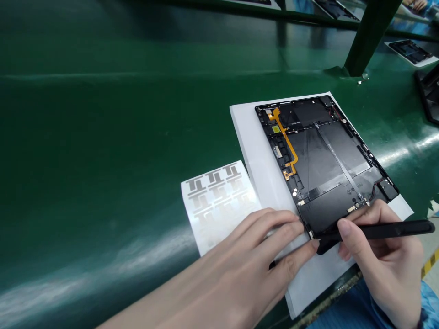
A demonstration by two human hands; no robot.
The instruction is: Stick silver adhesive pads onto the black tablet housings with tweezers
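A black tablet back housing lies open side up on a stack of white paper, with an orange flex cable along its left side. My right hand grips a slim black handheld tool, whose tip is at the housing's near corner; whether it is tweezers I cannot tell. Across the paper my left hand lies with fingers stretched out, fingertips touching the housing's near left corner. Partly under the left hand is a white sticker sheet with rows of grey T- and L-shaped pieces.
The green bench top spreads out to the left. A green post rises at the back right. Another tablet housing lies beyond it, and a black object stands at the right edge. At the far back a person's hand shows.
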